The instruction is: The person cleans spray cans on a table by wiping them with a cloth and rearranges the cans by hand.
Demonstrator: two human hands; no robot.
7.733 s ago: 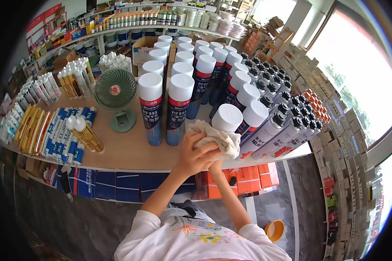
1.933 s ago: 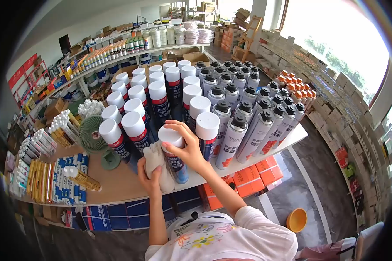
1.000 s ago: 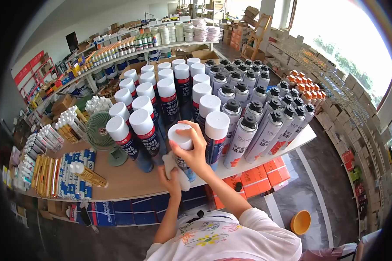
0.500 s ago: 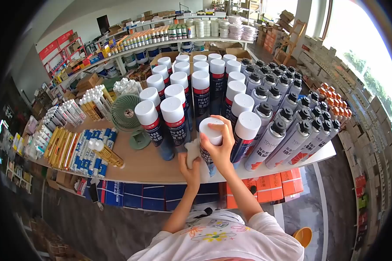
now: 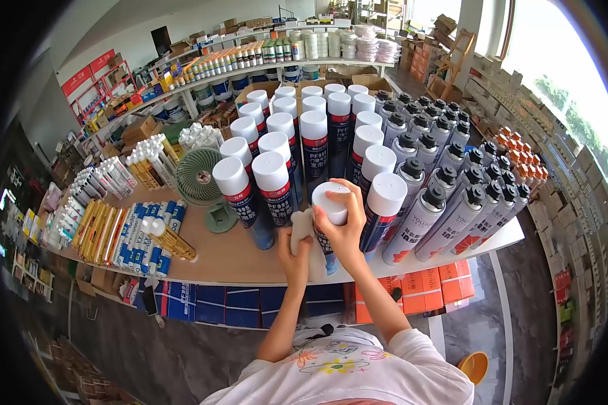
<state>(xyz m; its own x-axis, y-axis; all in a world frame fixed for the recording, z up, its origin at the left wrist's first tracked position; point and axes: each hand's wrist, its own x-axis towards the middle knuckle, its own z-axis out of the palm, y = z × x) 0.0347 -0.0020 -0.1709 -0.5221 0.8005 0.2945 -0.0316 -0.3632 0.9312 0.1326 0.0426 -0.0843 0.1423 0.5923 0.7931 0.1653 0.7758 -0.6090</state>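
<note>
My right hand (image 5: 344,219) grips the white cap of a blue spray-foam can (image 5: 328,251) at the table's front edge. Against the left side of that can, my left hand (image 5: 295,256) holds a whitish cloth (image 5: 307,236). Directly left stands another white-capped foam can (image 5: 273,179), and one more foam can (image 5: 384,202) is close to my right hand. Behind them, several like cans stand in rows. Grey cans with black tops (image 5: 419,223) fill the table's right part.
A green fan (image 5: 199,177) stands left of the cans. Sealant tubes (image 5: 138,236) lie at the table's left, with a single gold tube (image 5: 169,239) across them. Blue boxes (image 5: 243,307) and orange boxes (image 5: 422,290) sit under the front edge. A yellow bucket (image 5: 473,366) is on the floor.
My left hand and the cloth have shifted slightly, and the cloth looks differently bunched against the can. My right hand keeps its hold on the cap. The whole view has moved a little.
</note>
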